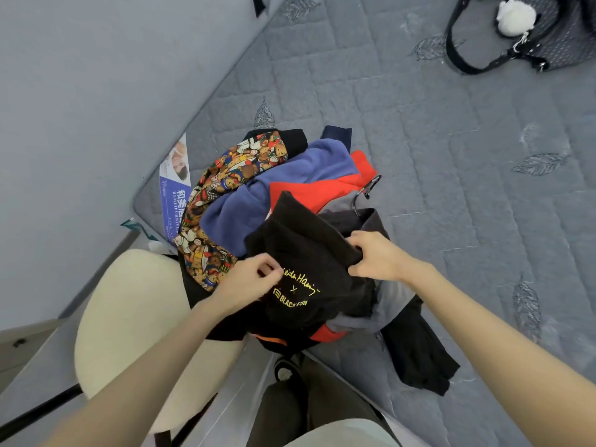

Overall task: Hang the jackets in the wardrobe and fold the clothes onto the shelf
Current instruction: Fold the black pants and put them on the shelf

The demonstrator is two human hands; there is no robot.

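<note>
On the grey mattress (451, 156), the black garment (309, 250) tops the clothes pile (258, 195). Left hand (251, 280) and right hand (375, 256) pinch its fabric, which is probably soft and light. Regrip at the shoulders.

Yellow print on a black garment (306, 253), just below centre toward 6 o'clock: a handwritten-style signature reading roughly "Keith Haring" with a small TM, an "×" beneath it, then a logo and "BLACK FUN" in capitals. At 9 o'clock from the clothes pile (274, 175), a blue-and-white mattress label (172, 188) shows white Chinese characters "和美" and "HEMEIFURNITU", cut off by clothing.
</note>
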